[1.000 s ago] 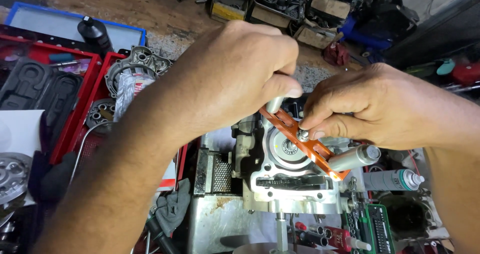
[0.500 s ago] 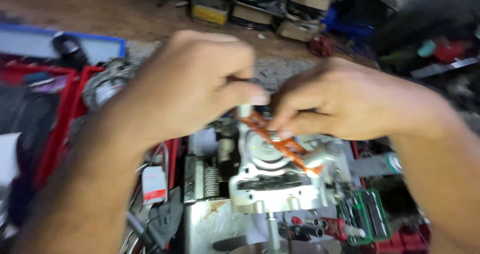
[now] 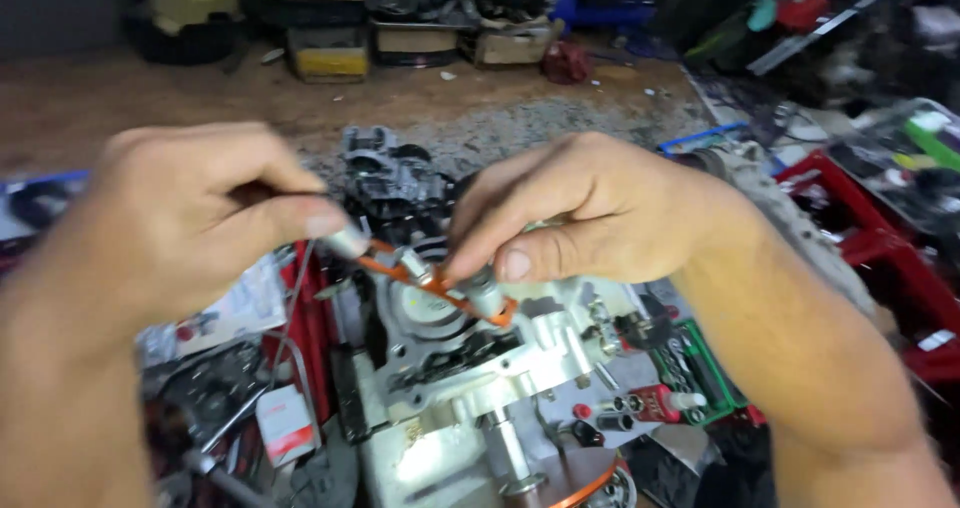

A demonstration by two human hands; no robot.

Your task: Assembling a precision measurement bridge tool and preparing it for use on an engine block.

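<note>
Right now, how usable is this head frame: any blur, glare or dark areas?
Head view: the left hand and right hand are softened by motion blur, as is the orange tool they pinch; the metal engine casing below shows bright glare on its lower face; the boxes along the far edge sit dim and out of focus, and the red tray at right is smeared.

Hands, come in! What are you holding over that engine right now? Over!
Left hand and right hand both pinching the orange tool. Tool sits over the silver engine block. Nothing in the way.
</note>
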